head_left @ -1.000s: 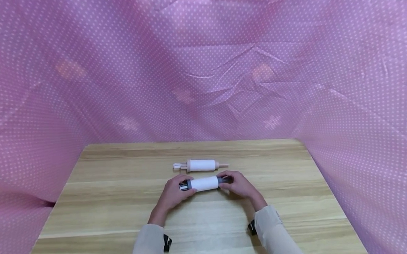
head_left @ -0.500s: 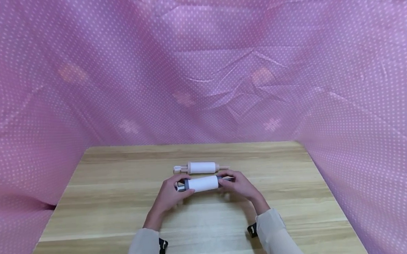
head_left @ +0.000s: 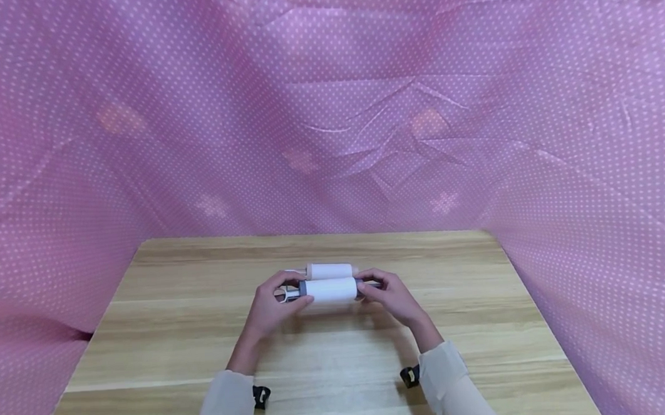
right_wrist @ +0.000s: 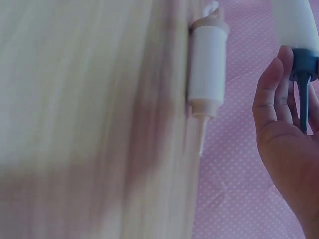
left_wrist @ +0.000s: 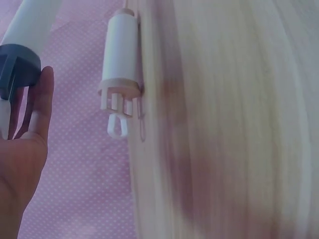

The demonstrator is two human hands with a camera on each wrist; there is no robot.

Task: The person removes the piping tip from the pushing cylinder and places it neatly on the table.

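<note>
Between my two hands is a white, syringe-like tube (head_left: pixel 331 289) with dark grey end caps, held level. My left hand (head_left: pixel 271 308) grips its left end, thumb in front and fingers behind, by the cap (left_wrist: pixel 22 63) with struts and a white loop. At the other end my right hand (head_left: pixel 392 296) pinches the dark cap (right_wrist: pixel 303 63), from which a thin spout runs down along the palm. A second, similar tube (head_left: pixel 330 271) with beige ends lies just behind on the wooden table; the held tube and my fingers partly cover its ends in the head view.
The wooden table (head_left: pixel 164 341) has rounded far corners. Pink dotted cloth (head_left: pixel 329 139) hangs behind it and along both sides. A black wrist camera (head_left: pixel 261 397) sits at the left cuff and another black camera (head_left: pixel 410 376) at the right one.
Both hands have moved the grey-ended tube slightly away from me and levelled it, so it now overlaps the beige-ended tube in view. The beige-ended tube has stayed in place.
</note>
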